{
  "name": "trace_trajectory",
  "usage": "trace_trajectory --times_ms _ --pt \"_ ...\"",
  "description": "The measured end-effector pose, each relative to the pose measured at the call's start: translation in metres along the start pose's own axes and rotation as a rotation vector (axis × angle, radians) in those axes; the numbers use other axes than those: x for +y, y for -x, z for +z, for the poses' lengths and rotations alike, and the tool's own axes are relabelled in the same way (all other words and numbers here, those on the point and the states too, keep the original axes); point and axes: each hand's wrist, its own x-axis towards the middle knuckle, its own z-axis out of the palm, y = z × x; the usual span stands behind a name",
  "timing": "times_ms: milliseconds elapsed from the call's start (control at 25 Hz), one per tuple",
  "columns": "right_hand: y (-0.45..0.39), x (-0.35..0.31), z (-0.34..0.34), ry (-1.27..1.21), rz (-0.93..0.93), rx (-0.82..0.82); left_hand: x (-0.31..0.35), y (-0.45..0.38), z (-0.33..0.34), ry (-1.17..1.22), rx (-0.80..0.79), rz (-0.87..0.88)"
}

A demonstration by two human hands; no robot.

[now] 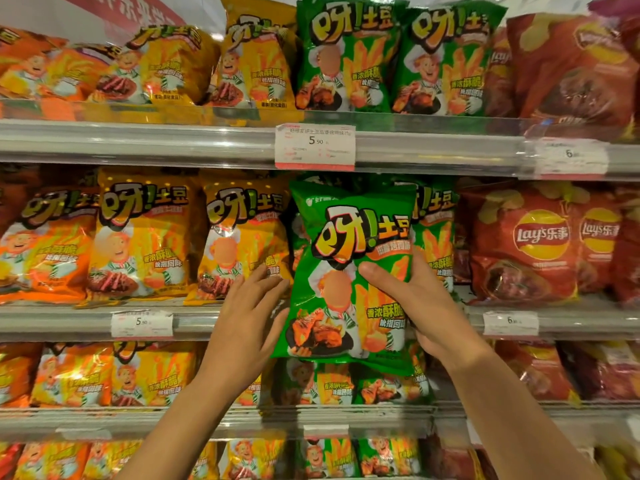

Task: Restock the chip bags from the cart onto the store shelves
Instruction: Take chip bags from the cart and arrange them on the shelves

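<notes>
The green chip bag (349, 278) is hanging upright in front of the middle shelf (86, 318), facing its green row (the slot it seems meant for). The right hand (415, 299) is gripping its right edge, thumb across the front, probably to keep the label facing out. The left hand (247, 317) is resting open, fingers spread, against the bag's left edge, apparently steadying it beside the yellow bags (239, 237). Red Lay's bags (526, 244) are sitting further right.

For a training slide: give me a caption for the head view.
Both hands, right hand and left hand, set a green chip bag onto the middle shelf.
</notes>
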Motion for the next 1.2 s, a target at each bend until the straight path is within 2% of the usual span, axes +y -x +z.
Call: trace_trajectory --times_ms 240,400,600,720,880,1200 --pt "-0.022 -0.021 0.007 0.101 -0.015 0.113 -0.010 0.002 -0.001 -0.191 -0.087 0.066" --pt "-0.036 -0.026 0.014 0.128 -0.017 0.183 -0.014 0.003 -0.005 -0.218 -0.090 0.084" --pt "-0.056 -0.029 0.023 0.027 -0.003 0.166 -0.017 0.001 -0.008 -0.124 -0.030 0.001" --pt "-0.069 -0.029 0.033 0.051 -0.027 0.192 -0.017 0.000 -0.003 -0.090 0.006 -0.026" --pt "-0.079 -0.023 0.043 0.114 -0.051 0.174 -0.021 0.004 0.003 -0.185 0.006 0.070" --pt "-0.080 -0.018 0.034 0.310 -0.046 0.199 -0.032 0.001 0.003 -0.343 0.010 0.074"
